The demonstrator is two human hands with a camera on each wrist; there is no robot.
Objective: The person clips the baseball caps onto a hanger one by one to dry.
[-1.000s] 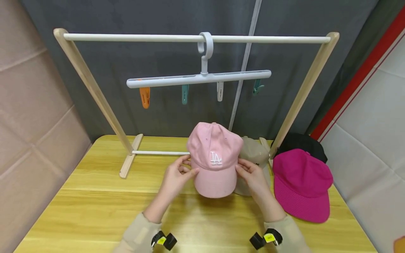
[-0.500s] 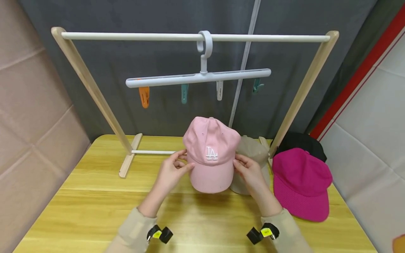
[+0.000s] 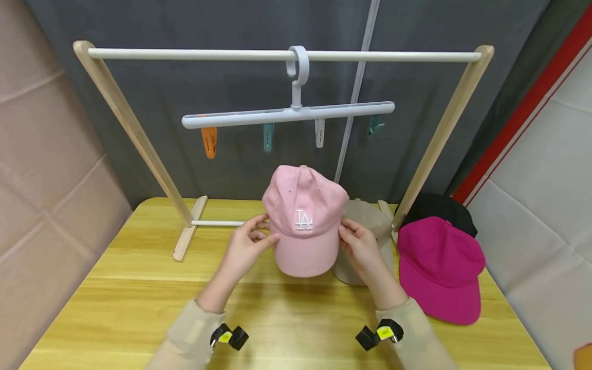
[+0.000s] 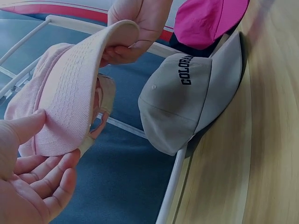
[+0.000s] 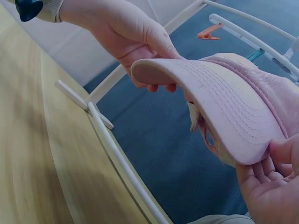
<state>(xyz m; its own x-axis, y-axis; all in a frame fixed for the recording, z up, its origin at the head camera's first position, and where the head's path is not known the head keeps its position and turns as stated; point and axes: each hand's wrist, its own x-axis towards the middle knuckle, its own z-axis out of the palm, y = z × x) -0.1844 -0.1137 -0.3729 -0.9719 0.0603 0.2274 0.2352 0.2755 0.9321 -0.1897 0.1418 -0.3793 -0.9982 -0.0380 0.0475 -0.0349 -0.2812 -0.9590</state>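
A pink baseball cap (image 3: 305, 210) with white "LA" lettering is held up off the table between both hands, its brim toward the person. My left hand (image 3: 247, 245) pinches the left side near the brim, thumb on top and fingers beneath, as the left wrist view shows. On the other side, my right hand (image 3: 363, 249) grips the matching spot the same way. Above the cap hangs a white hanger (image 3: 296, 114) carrying an orange clip (image 3: 209, 143), a teal clip (image 3: 268, 137), a white clip (image 3: 319, 133) and a dark green clip (image 3: 374, 126).
The hanger hooks over the white rail (image 3: 194, 54) of a wooden-sided rack (image 3: 134, 128). Behind the right hand lies a beige cap (image 4: 177, 98) on the wooden table (image 3: 296, 318). A magenta cap (image 3: 441, 257) and a black cap (image 3: 439, 208) lie at the right.
Both hands have lifted the pink cap upward and slightly left, bringing it nearer the hanging clips. Their grip on it looks the same. The other caps and the hanger stay in place.
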